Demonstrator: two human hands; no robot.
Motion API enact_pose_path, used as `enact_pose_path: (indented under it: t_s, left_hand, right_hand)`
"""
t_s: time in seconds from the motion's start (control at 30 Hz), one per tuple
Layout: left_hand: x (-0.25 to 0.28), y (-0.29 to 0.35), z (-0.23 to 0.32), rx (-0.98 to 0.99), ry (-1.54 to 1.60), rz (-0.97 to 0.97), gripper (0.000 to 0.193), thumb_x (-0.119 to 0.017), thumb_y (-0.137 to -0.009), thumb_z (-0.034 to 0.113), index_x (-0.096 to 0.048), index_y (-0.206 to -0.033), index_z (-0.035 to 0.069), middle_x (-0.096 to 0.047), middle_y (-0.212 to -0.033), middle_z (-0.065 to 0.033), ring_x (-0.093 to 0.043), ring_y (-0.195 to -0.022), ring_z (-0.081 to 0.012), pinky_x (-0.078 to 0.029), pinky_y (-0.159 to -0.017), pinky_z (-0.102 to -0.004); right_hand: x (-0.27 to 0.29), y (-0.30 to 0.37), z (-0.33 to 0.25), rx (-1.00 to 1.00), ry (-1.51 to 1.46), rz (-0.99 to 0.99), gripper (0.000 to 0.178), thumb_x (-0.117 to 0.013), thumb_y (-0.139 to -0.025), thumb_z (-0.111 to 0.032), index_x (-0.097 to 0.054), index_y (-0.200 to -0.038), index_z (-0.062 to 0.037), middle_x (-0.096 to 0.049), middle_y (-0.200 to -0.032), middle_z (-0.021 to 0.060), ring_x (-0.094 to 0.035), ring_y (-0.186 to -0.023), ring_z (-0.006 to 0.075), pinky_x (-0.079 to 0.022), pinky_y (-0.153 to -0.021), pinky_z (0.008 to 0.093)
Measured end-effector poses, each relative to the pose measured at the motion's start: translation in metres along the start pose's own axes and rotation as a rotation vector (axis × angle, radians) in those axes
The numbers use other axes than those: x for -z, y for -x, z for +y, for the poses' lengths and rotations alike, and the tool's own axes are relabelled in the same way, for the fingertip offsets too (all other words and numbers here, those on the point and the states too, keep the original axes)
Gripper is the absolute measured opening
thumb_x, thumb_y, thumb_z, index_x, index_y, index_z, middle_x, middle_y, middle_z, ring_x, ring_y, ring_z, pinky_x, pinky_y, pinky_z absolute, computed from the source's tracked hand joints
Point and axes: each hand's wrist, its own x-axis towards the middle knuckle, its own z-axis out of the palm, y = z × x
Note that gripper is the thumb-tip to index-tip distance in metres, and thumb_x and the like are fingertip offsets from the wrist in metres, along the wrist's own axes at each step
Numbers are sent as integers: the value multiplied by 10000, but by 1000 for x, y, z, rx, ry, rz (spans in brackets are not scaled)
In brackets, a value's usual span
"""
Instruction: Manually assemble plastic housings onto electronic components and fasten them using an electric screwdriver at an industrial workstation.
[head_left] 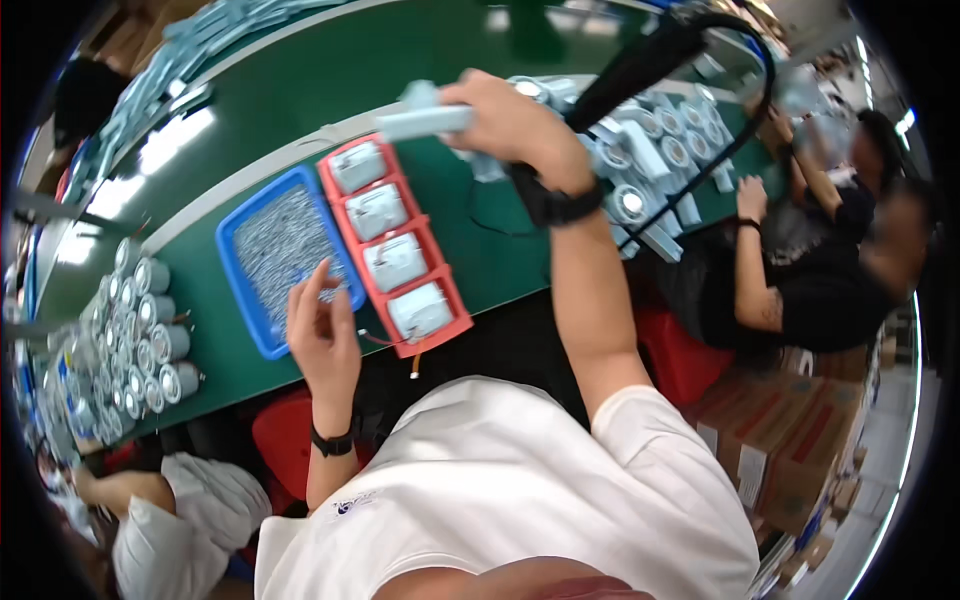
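My right hand (pixel 505 118) is raised over the far end of the red tray (pixel 433 262), its fingers closed round a pale blue-white plastic housing (pixel 425 122). Several white box-shaped units (pixel 396 262) sit in the red tray's compartments, and a thin wire with a small connector hangs off the nearest one. My left hand (pixel 325 330) is at the near right corner of the blue tray (pixel 240 300), fingers bent and apart. Small metallic pieces, apparently screws (pixel 285 240), fill that tray. Nothing shows between the left fingers.
Round white units (pixel 140 340) crowd the table's left end. More pale housings and round parts (pixel 660 150) are piled to the right, beneath a thick black tool-like bar (pixel 640 70) with a looping cable. Co-workers sit at right and lower left. Cardboard boxes (pixel 780 430) stand behind right.
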Motion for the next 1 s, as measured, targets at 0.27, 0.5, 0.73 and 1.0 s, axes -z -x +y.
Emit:
enact_pose_path:
  t_s: [0.27,0.5,0.73,1.0]
  left_hand:
    - [-4,-60,14,-64,-168,-91,424,-684,-943,121,-603,-1345,10,-599,-1193,-137,-581,-803,-185,-511,-670,-313]
    - [-35,-127,-11,-234,-487,-132,354,-669,-943,158,-630,-1244,-26,-585,-1235,-218,-618,-1079,-371,-549,-831,-448]
    - [-51,-157,-17,-315,-336,-232,241,-629,-956,67,-700,-1175,-4,-639,-1187,-185,-625,-1091,-350,-535,-889,-410]
    - [-60,-161,-16,-307,9,-261,182,-624,-954,35,-729,-1092,-19,-695,-903,-132,-674,-823,-280,-538,-766,-331]
  right_hand:
    - [-28,84,-43,-435,-62,-41,254,-761,-780,-89,-632,-983,-7,-560,-1064,154,-589,-926,361,-477,-815,424]
    - [-8,95,-40,-272,-151,-69,405,-761,-862,-222,-583,-1161,-14,-565,-1200,164,-596,-955,337,-479,-828,420]
    - [2,85,-28,-235,-654,126,391,-600,-1018,-293,-539,-1244,20,-604,-1237,150,-604,-1103,254,-488,-859,359]
    - [-33,17,-54,-236,-1257,254,350,-560,-1046,-193,-514,-1302,40,-642,-1196,166,-638,-1070,226,-514,-889,332]
